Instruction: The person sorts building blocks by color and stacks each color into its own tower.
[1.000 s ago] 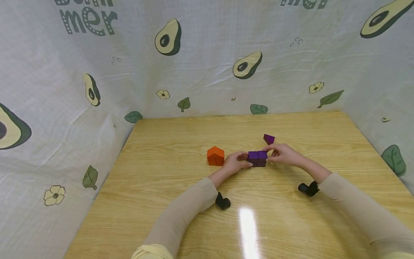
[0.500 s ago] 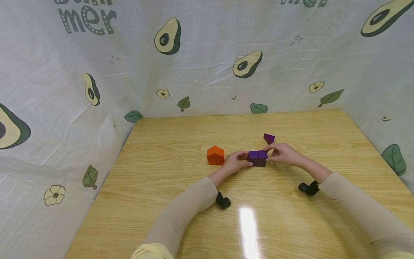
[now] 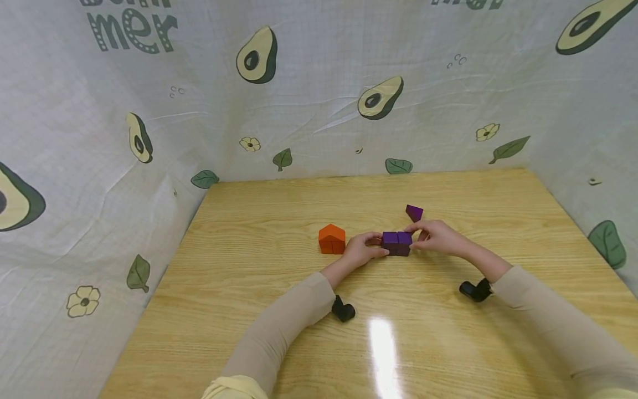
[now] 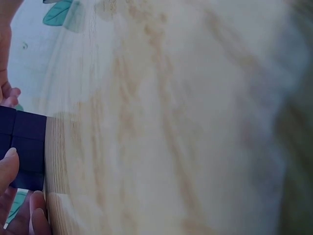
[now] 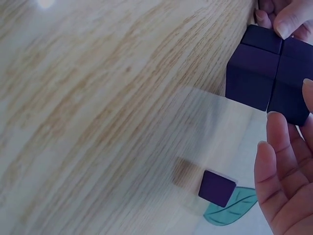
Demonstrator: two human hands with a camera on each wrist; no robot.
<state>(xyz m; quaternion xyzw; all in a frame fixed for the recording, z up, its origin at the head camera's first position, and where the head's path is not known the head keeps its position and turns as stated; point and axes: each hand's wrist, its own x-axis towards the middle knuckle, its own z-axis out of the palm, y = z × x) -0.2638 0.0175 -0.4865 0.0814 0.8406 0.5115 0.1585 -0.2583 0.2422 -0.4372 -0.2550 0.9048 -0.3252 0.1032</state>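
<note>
Two dark purple cubes stand side by side, faces together, on the wooden table. From the left, my left hand pinches the pair between thumb and fingers; its thumb lies on a purple face in the left wrist view. My right hand pinches the right-hand cube, index finger behind and thumb in front. Just behind that hand lies a small purple wedge, slanting to a narrow end; the right wrist view shows one square face of this wedge.
Left of my left hand stands a little orange house, a triangular roof block over two orange cubes. Black wrist cameras hang below both sleeves. A white cloth printed with avocados and leaves rises along the table's back and sides.
</note>
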